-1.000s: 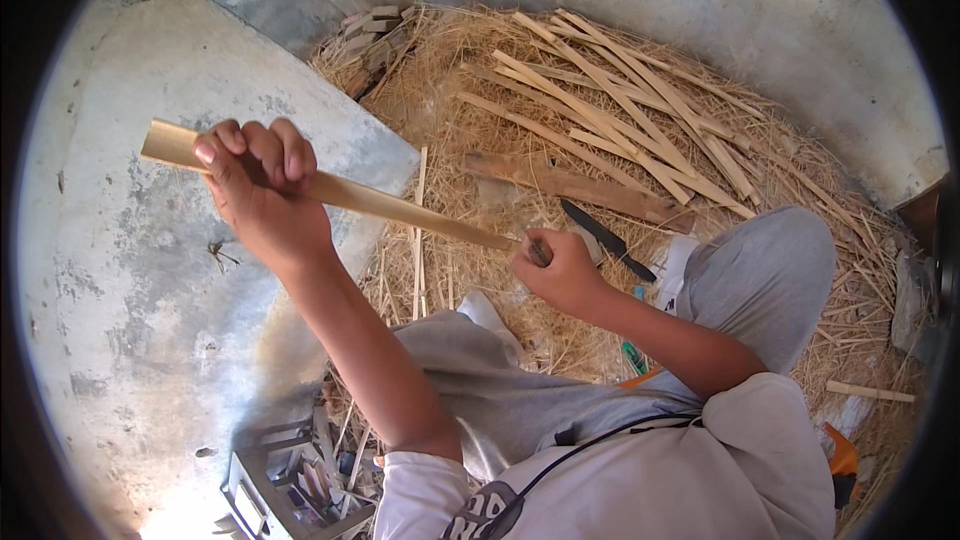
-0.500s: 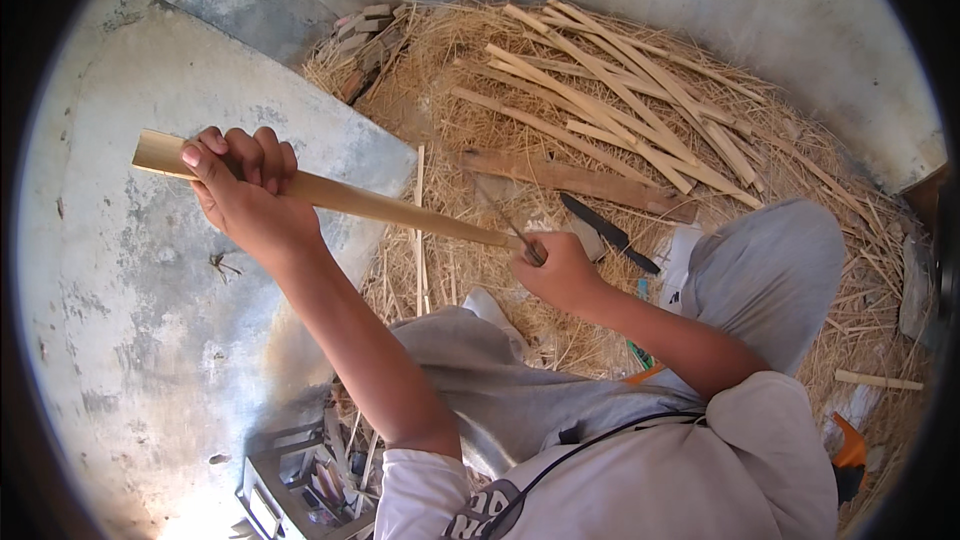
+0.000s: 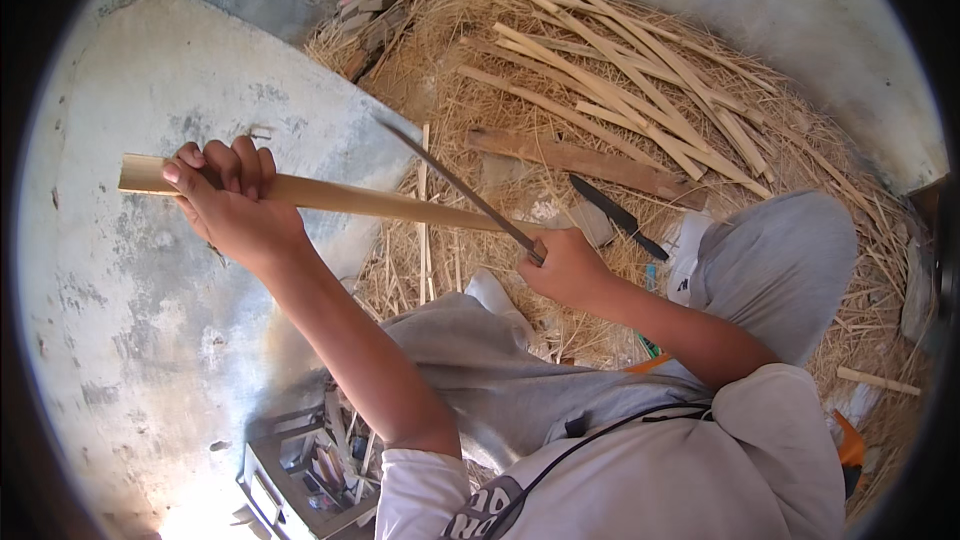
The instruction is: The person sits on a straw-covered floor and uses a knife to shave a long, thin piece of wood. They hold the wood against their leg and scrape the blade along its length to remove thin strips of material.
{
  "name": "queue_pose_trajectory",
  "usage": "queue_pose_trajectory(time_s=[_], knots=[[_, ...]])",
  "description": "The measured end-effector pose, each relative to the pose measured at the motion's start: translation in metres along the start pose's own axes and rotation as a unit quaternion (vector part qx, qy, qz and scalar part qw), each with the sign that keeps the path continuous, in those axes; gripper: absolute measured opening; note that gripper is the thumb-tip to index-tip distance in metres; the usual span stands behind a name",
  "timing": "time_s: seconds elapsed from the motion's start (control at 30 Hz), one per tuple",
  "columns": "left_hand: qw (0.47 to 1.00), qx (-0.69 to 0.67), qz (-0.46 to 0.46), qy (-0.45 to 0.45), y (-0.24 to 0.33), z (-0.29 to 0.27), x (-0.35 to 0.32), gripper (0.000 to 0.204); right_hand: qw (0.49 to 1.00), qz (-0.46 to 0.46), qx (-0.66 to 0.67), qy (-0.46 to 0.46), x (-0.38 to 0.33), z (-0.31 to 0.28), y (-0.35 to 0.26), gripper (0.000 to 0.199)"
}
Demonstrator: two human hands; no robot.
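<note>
My left hand (image 3: 232,202) grips one end of a long pale bamboo slat (image 3: 360,199) held level in front of me. My right hand (image 3: 566,266) is closed on the handle of a thin dark blade (image 3: 450,183). The blade slants up and to the left, crossing over the slat near its right end. I sit with my knees in grey trousers below the slat.
A heap of straw-like shavings (image 3: 800,170) covers the ground ahead, with several split bamboo strips (image 3: 620,70) and a flat wooden plank (image 3: 590,162) on it. A second dark knife (image 3: 620,217) lies near my right knee. A small open box of tools (image 3: 300,470) stands at lower left on concrete.
My right hand has lifted the thin blade so it now points up and left across the slat. My left hand and the slat shifted slightly lower and left.
</note>
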State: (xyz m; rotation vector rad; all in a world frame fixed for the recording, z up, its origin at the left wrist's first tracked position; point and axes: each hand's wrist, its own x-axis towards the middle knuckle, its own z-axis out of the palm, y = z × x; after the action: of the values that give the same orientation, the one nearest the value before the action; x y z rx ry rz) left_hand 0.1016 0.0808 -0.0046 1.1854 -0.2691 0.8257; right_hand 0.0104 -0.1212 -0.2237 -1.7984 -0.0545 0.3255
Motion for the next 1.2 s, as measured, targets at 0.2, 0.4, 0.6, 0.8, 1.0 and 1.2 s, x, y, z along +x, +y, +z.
queue_pose_trajectory(time_s=[0.2, 0.4, 0.6, 0.8, 1.0, 1.2], knots=[[1.000, -0.026, -0.010, -0.014, 0.003, -0.003, 0.005, 0.031, 0.980, 0.145, -0.133, -0.038, 0.027, 0.050, 0.144, 0.019], [1.000, -0.023, -0.001, 0.013, -0.001, -0.037, 0.014, 0.035, 0.893, 0.312, 0.232, -0.228, 0.042, 0.016, 0.089, 0.029], [1.000, 0.002, 0.006, -0.003, 0.002, -0.037, 0.005, 0.035, 0.992, -0.121, 0.011, -0.012, 0.007, 0.033, 0.011, 0.028], [1.000, -0.024, -0.001, -0.004, 0.006, -0.038, 0.007, 0.035, 0.955, 0.188, -0.206, -0.099, 0.025, 0.026, 0.155, 0.033], [0.998, -0.047, 0.007, -0.051, 0.003, -0.041, 0.006, 0.033, 0.949, 0.306, -0.027, -0.076, 0.021, 0.033, 0.115, 0.029], [0.996, -0.037, 0.008, -0.086, 0.003, -0.038, -0.002, 0.032, 0.996, 0.047, -0.016, -0.074, 0.008, 0.034, 0.064, 0.031]])
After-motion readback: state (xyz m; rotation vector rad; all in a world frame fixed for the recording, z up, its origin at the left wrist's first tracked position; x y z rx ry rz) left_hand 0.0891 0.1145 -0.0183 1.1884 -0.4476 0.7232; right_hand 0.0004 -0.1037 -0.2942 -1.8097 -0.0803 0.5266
